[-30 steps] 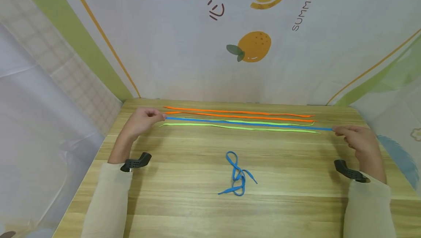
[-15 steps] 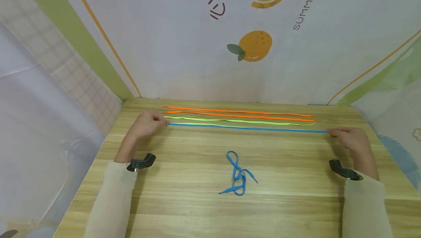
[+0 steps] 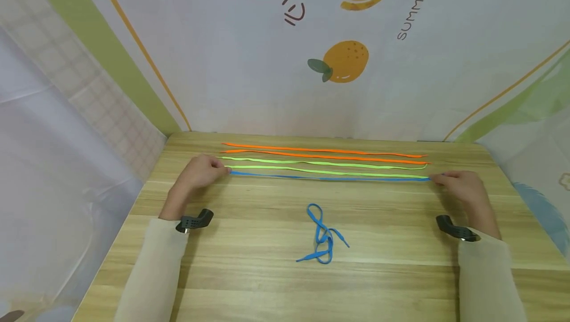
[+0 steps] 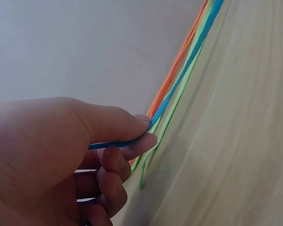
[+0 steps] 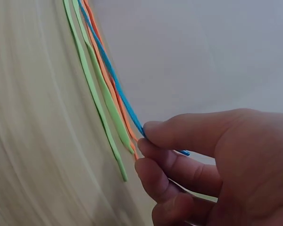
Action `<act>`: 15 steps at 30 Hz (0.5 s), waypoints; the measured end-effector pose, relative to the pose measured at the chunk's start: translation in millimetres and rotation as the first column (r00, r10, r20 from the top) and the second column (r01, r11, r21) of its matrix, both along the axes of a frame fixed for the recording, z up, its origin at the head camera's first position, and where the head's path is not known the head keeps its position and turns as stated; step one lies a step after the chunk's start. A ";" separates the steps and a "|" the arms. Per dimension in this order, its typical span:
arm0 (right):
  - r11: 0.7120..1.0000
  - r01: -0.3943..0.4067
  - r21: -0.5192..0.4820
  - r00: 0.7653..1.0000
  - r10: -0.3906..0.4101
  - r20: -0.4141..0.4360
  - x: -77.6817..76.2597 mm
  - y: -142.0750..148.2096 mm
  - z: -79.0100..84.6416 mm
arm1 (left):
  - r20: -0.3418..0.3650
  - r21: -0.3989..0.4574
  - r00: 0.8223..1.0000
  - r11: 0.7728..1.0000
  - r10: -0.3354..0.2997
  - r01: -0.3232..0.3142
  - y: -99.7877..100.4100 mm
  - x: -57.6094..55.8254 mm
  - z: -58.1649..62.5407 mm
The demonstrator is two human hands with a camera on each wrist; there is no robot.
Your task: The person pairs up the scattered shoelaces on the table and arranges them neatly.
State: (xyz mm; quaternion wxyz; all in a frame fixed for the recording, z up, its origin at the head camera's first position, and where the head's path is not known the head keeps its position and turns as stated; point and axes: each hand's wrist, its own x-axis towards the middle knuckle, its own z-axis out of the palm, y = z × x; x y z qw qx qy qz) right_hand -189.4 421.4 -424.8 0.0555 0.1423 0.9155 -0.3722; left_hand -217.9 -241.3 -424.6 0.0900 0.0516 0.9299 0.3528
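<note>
A blue shoelace stretches between both hands, just on the near side of the nearer green shoelace. My left hand pinches its left end between thumb and index finger; in the left wrist view the blue lace runs up from the fingertips. At the other end my right hand pinches the lace, and a short blue tip pokes out behind the thumb in the right wrist view. Beyond lie a second green shoelace and two orange shoelaces, roughly parallel.
Another blue shoelace lies loosely looped on the wooden table, nearer the person. A printed curtain hangs along the table's back edge, with more cloth at both sides.
Both hands have brought the stretched blue lace nearer the person, from over the green laces to their near side. The right hand has also shifted left, and the lace now looks slightly slacker.
</note>
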 end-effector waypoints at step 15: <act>0.999 -0.036 0.035 0.999 0.035 0.034 -2.9 -5.5 -1.5 | -0.035 -0.042 0.999 0.999 -0.017 0.016 2.9 -3.0 -7.2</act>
